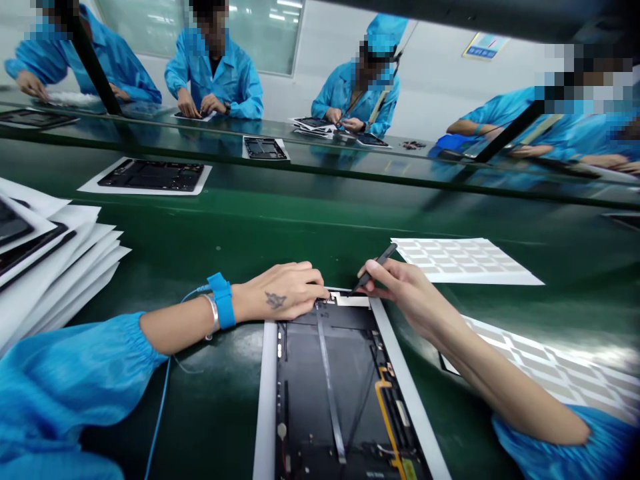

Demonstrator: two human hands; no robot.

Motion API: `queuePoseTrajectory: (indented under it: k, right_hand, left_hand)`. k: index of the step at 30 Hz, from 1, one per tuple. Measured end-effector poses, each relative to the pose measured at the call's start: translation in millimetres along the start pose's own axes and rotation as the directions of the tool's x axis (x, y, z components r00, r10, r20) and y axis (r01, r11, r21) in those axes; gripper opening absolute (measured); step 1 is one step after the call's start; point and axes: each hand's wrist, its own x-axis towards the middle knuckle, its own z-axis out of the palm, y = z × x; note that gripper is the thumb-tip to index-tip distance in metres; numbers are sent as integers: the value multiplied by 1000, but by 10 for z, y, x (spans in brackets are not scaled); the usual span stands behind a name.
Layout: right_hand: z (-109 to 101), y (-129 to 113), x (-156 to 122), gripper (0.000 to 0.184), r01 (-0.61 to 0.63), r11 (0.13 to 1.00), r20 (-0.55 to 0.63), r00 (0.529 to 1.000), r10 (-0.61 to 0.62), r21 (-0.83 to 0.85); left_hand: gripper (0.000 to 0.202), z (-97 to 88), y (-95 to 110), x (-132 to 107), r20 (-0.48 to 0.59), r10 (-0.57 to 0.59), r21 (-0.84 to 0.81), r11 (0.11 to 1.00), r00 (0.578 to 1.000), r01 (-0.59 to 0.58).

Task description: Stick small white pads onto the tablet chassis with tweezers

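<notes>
An opened tablet body with dark insides, flat cables and a white rim lies on the green bench in front of me. My left hand, with a blue wrist strap, rests curled on the tablet's top edge, fingertips pressed together there. My right hand pinches a thin dark tweezer-like tool, and its tip touches the top edge of the tablet beside my left fingertips.
Sheets of small white stickers lie to the right, another sheet under my right forearm. A stack of white-backed tablets sits at left. More tablets lie on the belt; several people in blue coats work across it.
</notes>
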Motion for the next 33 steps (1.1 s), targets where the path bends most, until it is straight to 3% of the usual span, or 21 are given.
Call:
queuePoseTrajectory:
  k: [33]
  right_hand:
    - [5, -48, 33, 58, -7, 999, -26, 1000, 6, -42]
  left_hand:
    - [24, 52, -17, 5, 4, 2, 1, 1000, 1000, -2]
